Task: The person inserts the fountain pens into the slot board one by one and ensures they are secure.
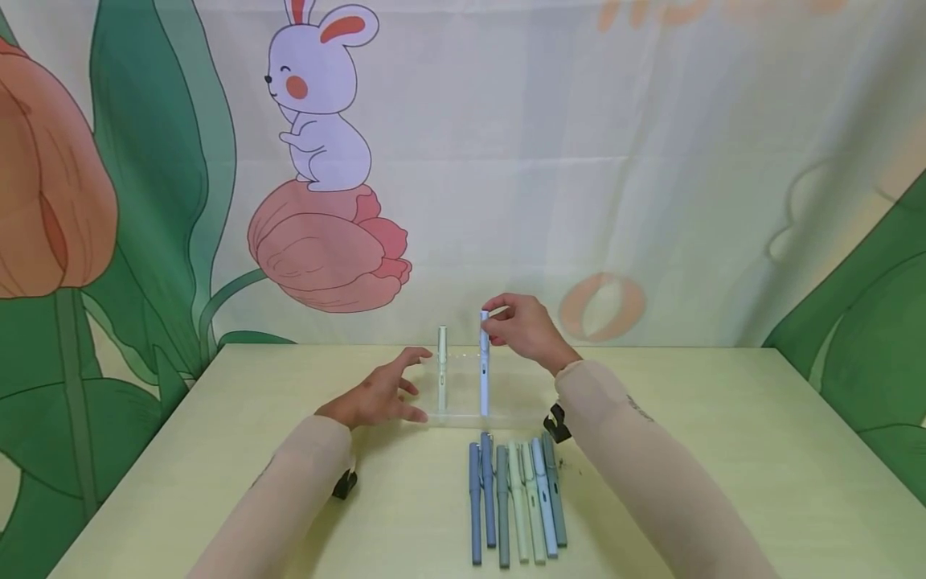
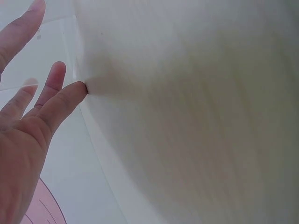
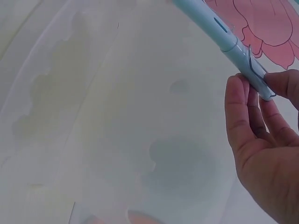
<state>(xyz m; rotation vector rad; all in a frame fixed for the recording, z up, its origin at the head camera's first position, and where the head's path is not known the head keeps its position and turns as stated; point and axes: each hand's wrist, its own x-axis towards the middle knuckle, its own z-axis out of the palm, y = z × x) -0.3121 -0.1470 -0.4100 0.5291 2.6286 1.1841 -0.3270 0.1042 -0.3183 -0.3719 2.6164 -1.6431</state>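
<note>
The right hand [image 1: 524,328] pinches the cap end of a light blue pen [image 1: 484,366], fingers curled round its top. The pen's long axis stands upright, its lower end in a clear holder [image 1: 463,416] at the middle of the table [image 1: 217,450], so the pen hangs straight below the grip. Just left stands a pale green pen [image 1: 442,368]. The left hand [image 1: 379,394], fingers spread and relaxed, rests against the holder's left end. Seven pens [image 1: 515,498] lie nearer, side by side.

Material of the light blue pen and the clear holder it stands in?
Light blue pen: likely matte plastic, going by its even pastel body and thin wire clip. Clear holder: probably acrylic or similar glossy plastic, since the table shows through it.
</note>
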